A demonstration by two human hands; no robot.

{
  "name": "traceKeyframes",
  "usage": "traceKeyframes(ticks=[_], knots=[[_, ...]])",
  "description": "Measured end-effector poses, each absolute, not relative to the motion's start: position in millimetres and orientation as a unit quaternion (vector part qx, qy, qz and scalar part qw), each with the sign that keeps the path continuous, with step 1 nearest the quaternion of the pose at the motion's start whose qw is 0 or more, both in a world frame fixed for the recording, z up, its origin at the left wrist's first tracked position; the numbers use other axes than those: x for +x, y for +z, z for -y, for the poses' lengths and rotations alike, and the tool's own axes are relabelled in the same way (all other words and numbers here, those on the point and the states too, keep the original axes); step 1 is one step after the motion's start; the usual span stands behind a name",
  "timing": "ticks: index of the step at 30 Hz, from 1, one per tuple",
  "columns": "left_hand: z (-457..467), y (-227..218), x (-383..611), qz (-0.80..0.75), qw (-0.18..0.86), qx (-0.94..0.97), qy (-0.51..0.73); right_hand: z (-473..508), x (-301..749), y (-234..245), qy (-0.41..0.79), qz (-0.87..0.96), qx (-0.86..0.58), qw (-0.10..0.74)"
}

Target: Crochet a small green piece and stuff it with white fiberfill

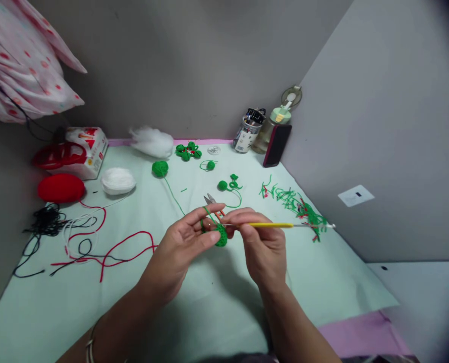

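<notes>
My left hand [186, 243] has its grip pinched shut on the green crochet piece [221, 236], over the middle of the counter [209, 307]. My right hand [264, 248], at its 3 o'clock, clamps the yellow hook [273, 225]. The yarn [173, 195] over my forefinger (drawn taut) could slip off, I judge, loosening the working loop.

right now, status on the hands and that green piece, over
Left hand pinching green crochet piece, yarn over finger. Right hand gripping yellow hook. Scissors lying just behind.
</notes>
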State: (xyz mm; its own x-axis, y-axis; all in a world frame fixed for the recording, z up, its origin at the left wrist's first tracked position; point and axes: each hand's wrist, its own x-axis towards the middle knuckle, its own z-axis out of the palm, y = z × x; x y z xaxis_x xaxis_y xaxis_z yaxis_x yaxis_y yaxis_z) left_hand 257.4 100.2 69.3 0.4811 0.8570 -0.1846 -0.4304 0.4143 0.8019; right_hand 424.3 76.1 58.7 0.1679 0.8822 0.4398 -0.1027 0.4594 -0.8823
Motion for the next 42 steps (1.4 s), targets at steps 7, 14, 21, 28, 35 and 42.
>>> traceKeyframes(ticks=[7,14,21,28,35,42], knots=[[-99.2,63.4,262.5,-0.314,0.786,0.331,0.418,-61.7,418.6,52.9,0.083,0.7,-0.427,0.566],[-104.4,68.6,259.1,-0.259,0.858,0.23,0.379,-66.9,424.0,57.0,0.252,0.551,-0.39,0.694],[-99.7,66.4,261.5,-0.274,0.789,0.38,0.398,-72.8,421.8,55.9,0.382,0.5,-0.392,0.672],[-102.7,68.5,253.4,-0.313,0.749,0.429,0.397,-76.4,426.7,57.6,0.474,0.425,-0.369,0.678],[-102.4,69.3,253.2,-0.336,0.728,0.454,0.388,-71.9,427.3,60.2,0.425,0.469,-0.391,0.668],[-97.6,74.7,260.4,-0.383,0.711,0.41,0.424,-58.9,425.1,54.3,0.045,0.74,-0.413,0.529]])
